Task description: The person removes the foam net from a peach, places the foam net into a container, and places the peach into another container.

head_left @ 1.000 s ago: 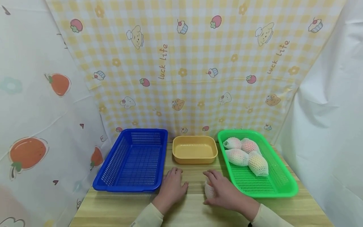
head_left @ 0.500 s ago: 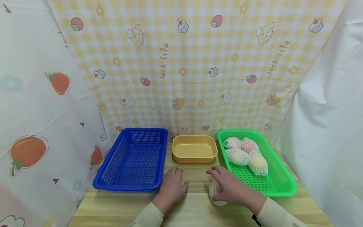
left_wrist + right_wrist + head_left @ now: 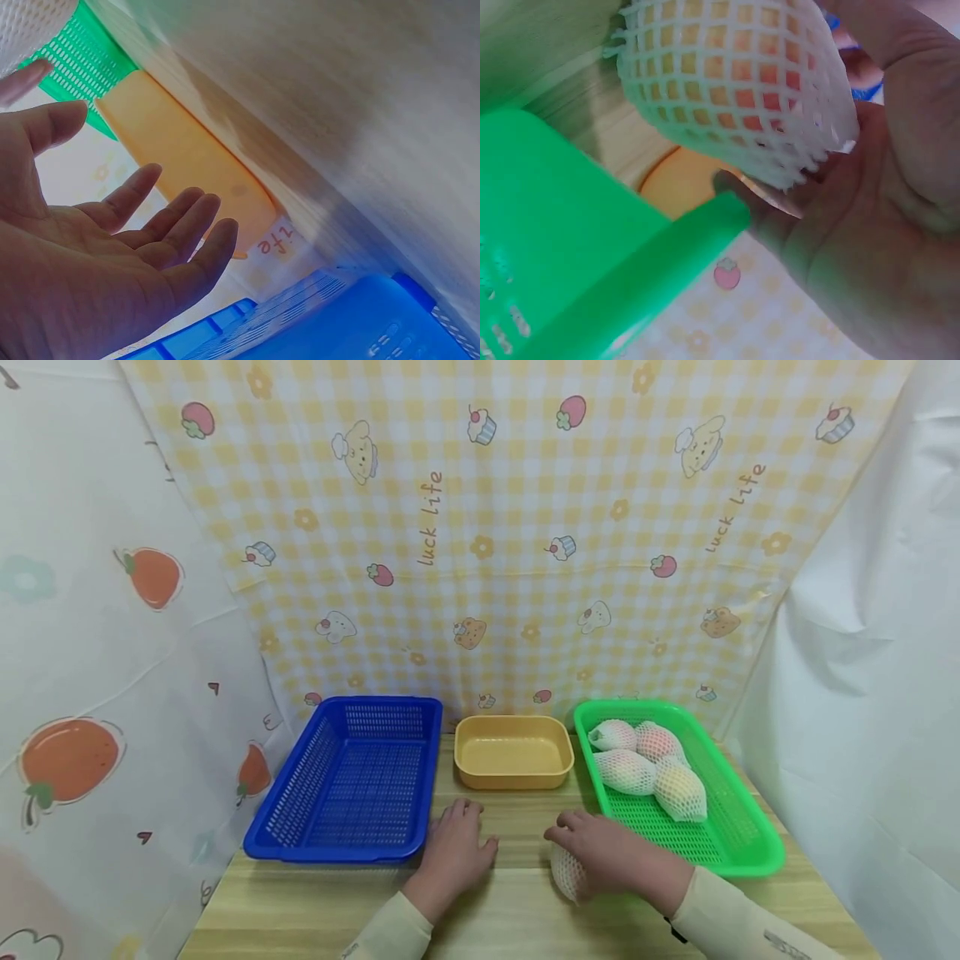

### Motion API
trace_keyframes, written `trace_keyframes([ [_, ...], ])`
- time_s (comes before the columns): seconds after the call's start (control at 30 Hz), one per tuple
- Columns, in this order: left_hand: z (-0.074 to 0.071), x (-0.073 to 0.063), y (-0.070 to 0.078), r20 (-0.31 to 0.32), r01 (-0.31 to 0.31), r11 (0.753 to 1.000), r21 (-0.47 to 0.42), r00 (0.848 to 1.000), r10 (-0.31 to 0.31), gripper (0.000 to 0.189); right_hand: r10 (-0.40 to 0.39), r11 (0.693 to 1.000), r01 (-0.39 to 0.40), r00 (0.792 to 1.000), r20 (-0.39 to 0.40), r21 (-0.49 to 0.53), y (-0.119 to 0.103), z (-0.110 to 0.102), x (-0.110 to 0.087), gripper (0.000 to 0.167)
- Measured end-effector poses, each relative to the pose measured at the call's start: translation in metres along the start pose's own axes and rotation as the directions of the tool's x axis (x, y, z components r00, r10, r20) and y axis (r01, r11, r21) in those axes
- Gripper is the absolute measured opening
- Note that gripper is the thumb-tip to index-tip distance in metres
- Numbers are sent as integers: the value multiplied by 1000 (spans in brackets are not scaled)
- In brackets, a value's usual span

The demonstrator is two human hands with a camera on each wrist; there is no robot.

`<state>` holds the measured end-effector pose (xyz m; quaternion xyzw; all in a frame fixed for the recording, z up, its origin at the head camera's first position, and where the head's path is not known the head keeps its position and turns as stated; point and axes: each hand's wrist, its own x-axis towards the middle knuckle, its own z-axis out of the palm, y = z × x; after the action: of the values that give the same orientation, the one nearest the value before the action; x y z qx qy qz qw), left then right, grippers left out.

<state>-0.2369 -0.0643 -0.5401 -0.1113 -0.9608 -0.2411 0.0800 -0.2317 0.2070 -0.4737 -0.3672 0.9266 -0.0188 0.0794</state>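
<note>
Beside the green basket [image 3: 738, 810], right fingers [image 3: 573, 838] holding netted fruit [image 3: 567, 872]

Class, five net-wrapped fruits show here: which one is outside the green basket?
The net-wrapped fruit held in the right hand; the other four fruits all lie inside the green basket.

Place type: booth-like, cloth-screened; whether in home, shop or lab, cannot be told. Back: yellow-checked cloth [image 3: 517, 493], cartoon-printed, lettered "luck life". Left: fruit-printed sheet [image 3: 82, 652], white. Right: plain white sheet [image 3: 862, 693], creased. Base: worktop [image 3: 517, 927], pale wood grain, screened three sides.
</note>
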Motion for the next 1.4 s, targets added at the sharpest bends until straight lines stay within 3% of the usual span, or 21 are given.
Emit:
trace_keyframes([
  [0.2, 0, 0, -1, -8, -9, 1000, -11, 1000, 9, 50, 41, 991, -27, 993, 107, -128, -8, 5, 4, 80],
  [0.47, 2, 1, -4, -23, -24, 1000, -16, 999, 24, 47, 38, 993, -26, 994, 102, -116, -7, 9, 6, 73],
  [0.6, 1, 0, -3, -24, -29, 999, -16, 999, 29, 46, 7, 999, -4, 999, 43, -54, -6, 9, 6, 72],
  [0.73, 0, 0, -3, -33, -39, 999, -37, 999, 38, 42, -13, 991, 32, 991, -134, 134, -4, 5, 6, 75],
  [0.87, -3, 1, -2, -38, -49, 996, -80, 998, 46, 37, 51, 925, 65, 955, -293, 374, 0, 4, 7, 77],
  [1.03, -4, 2, -2, -24, -58, 993, -102, 998, 56, 34, 150, 782, 112, 921, -359, 613, 6, 8, 5, 79],
  [1.2, -3, 3, -3, -33, -69, 986, -155, 997, 65, 27, 228, 672, 150, 890, -395, 725, 7, 14, 2, 82],
  [1.4, -9, 2, -1, -56, -107, 958, -266, 994, 95, 19, 273, 602, 177, 871, -409, 779, 3, 17, 2, 84],
])
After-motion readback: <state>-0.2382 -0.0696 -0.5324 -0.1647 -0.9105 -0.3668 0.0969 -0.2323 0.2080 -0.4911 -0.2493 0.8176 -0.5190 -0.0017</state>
